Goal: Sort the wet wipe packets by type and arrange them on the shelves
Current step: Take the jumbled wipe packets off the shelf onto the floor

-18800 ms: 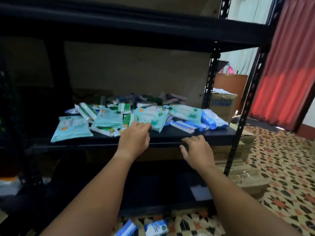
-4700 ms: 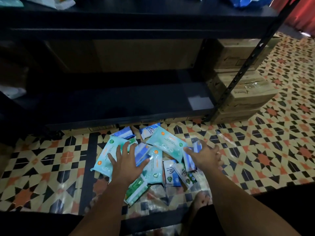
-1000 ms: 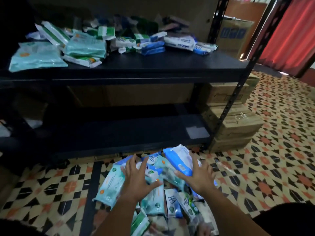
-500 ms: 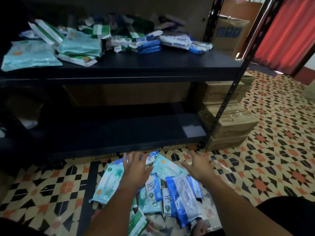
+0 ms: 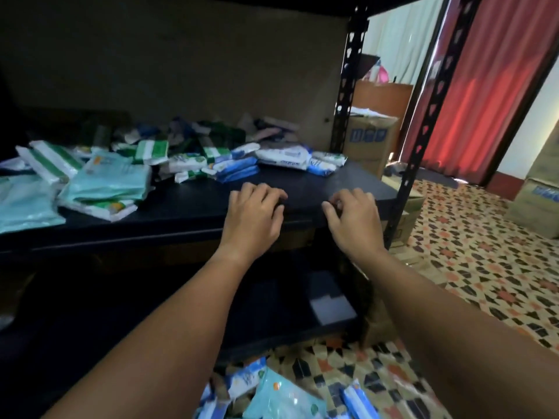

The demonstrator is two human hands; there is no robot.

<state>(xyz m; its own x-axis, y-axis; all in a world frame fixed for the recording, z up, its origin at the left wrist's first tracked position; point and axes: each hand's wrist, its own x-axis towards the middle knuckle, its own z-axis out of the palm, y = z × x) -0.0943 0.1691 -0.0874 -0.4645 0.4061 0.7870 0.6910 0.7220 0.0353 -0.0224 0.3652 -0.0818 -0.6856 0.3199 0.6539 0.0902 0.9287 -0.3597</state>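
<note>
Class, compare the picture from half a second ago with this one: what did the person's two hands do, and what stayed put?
Both hands rose from the floor pile to the middle shelf. The left hand and right hand now rest with curled fingers on its bare front edge, holding nothing. The packets on the floor were left behind. The packets on the shelf lie as before, and so do the cardboard boxes.

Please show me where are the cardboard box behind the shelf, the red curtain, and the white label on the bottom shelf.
cardboard box (image 5: 371, 137): head view, its front face.
red curtain (image 5: 487, 95): head view, mid-fabric.
white label (image 5: 332, 309): head view, its centre.
</note>
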